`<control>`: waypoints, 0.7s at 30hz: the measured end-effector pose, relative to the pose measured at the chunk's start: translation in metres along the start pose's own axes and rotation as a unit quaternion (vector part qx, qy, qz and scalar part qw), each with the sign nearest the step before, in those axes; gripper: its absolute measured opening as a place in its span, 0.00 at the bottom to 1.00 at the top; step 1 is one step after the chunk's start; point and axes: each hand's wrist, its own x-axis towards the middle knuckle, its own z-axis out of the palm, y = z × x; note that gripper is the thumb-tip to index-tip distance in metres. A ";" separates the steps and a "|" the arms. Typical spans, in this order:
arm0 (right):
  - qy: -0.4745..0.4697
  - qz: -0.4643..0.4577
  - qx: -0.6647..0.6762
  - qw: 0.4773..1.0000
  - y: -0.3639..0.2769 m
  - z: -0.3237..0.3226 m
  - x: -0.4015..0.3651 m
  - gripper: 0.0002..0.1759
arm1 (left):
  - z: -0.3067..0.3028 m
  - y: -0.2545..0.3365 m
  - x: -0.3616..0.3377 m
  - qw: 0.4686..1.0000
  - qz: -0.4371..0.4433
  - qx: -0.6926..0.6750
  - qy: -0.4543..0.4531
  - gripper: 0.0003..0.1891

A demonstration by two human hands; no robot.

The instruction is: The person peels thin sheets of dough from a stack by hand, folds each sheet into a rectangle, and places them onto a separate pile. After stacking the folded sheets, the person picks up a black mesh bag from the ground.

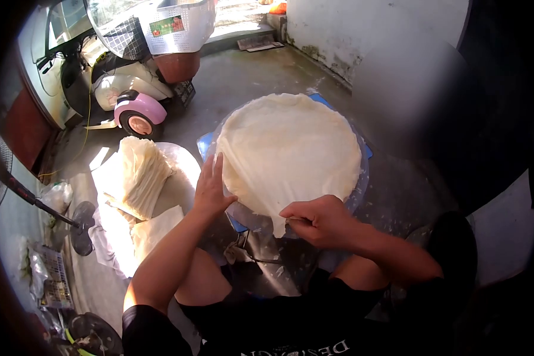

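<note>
A broad, round stack of thin, pale dough sheets (291,145) lies in front of me on a round base with blue corners under it. My right hand (321,221) is closed in a pinch on the near edge of the top sheet, which is drawn into creases and a pointed tip there. My left hand (210,191) rests against the left rim of the stack, fingers stretched and thumb apart. To the left, a pile of folded sheets (137,178) stands on a round, light tray (187,169), with another folded piece (157,228) in front of it.
Behind the tray is a scooter with a pink front fender (139,110) and a white basket (181,26). A fan (83,228) and a plastic crate (56,276) stand at the left. A stained white wall (332,44) runs along the back right.
</note>
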 end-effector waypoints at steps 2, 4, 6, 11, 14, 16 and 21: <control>-0.014 0.015 0.028 0.999 -0.020 -0.017 -0.010 0.10 | -0.006 0.005 -0.007 0.999 0.029 0.022 0.023 0.61; -0.015 0.003 0.123 0.992 -0.039 -0.037 -0.019 0.10 | -0.007 0.008 -0.015 0.997 0.058 0.042 0.034 0.60; -0.028 0.003 0.144 0.989 -0.055 -0.061 -0.022 0.10 | -0.005 0.009 -0.019 0.996 0.084 0.023 0.030 0.60; -0.039 0.069 0.298 0.951 -0.084 -0.106 -0.016 0.11 | -0.023 0.040 -0.046 0.986 0.158 -0.044 0.015 0.59; -0.010 0.033 0.342 0.939 -0.087 -0.119 -0.008 0.12 | -0.028 0.066 -0.081 0.990 0.130 -0.052 0.022 0.58; 0.000 0.037 0.350 0.936 -0.091 -0.124 0.000 0.12 | -0.026 0.076 -0.107 0.983 0.118 -0.116 0.076 0.57; 0.000 0.026 0.344 0.939 -0.120 -0.132 0.014 0.12 | 0.013 0.116 -0.157 0.966 0.137 -0.172 0.138 0.59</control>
